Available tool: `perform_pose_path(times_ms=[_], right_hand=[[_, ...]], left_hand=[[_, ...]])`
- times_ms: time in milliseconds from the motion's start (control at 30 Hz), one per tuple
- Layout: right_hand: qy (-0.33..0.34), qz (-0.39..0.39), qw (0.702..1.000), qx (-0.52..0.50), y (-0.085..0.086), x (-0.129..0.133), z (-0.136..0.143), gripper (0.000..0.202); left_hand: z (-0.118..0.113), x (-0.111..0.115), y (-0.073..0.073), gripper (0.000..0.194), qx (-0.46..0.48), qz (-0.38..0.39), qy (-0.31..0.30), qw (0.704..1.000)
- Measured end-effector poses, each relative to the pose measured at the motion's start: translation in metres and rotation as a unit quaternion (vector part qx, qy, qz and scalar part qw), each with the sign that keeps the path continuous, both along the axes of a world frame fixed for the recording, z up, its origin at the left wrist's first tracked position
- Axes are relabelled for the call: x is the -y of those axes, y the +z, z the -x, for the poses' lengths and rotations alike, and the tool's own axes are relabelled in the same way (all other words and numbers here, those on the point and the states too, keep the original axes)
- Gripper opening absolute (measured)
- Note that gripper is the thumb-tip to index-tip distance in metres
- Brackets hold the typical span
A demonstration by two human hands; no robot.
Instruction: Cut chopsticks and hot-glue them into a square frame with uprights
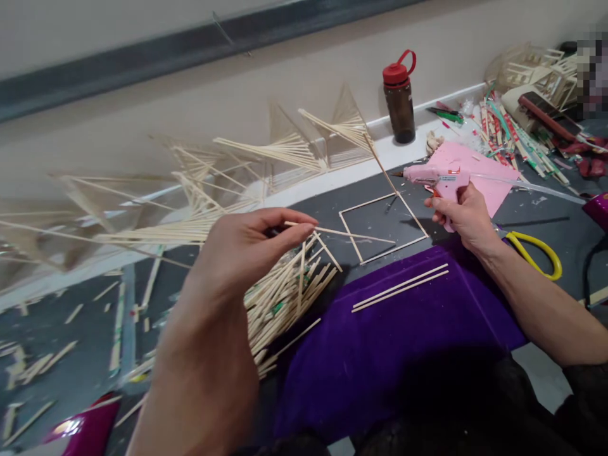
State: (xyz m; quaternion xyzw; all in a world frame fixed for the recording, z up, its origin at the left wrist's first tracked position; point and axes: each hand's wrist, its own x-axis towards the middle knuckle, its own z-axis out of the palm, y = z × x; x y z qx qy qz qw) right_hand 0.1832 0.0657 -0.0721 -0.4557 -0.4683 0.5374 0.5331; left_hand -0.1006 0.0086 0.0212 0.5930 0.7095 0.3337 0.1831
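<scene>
Between thumb and fingers, my left hand [237,253] pinches a thin wooden stick [356,236], which points right over the table. My right hand [463,212] is wrapped round the handle of a pink glue gun [439,178], its nozzle pointing left. Between the hands a four-sided frame of sticks [394,253] lies on the dark table, with another stick [380,158] rising from its back corner. Two loose sticks [400,289] lie parallel on the purple cloth [361,361]. A pile of sticks [285,297] is partly hidden behind my left hand.
Stick structures [270,152] stand along the wall. A brown bottle with a red lid [399,101] is at the back. Pink paper [479,171] and yellow-handled scissors [534,253] lie at the right, chopstick packets [513,136] beyond. Stick scraps [42,364] litter the left.
</scene>
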Motion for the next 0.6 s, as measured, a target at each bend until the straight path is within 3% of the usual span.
perform_pose_path(times_ms=[133, 300, 433, 600], right_hand=[[-0.015, 0.012, 0.999, 0.027, -0.003, 0.000, 0.002, 0.046], [-0.001, 0.018, 1.000, -0.004, -0.003, 0.000, 0.002, 0.046], [0.040, 0.038, 0.998, -0.033, 0.001, 0.000, 0.001, 0.046], [0.043, 0.050, 0.993, -0.094, 0.006, -0.001, -0.001, 0.045]], left_hand=[[-0.017, 0.017, -0.003, 0.017, 0.122, -0.044, 0.029, 0.991], [-0.031, 0.017, -0.016, 0.010, 0.266, -0.094, 0.021, 0.959], [-0.037, 0.015, -0.025, 0.015, 0.313, -0.075, 0.029, 0.946], [-0.045, 0.013, -0.029, 0.020, 0.337, -0.073, 0.037, 0.938]])
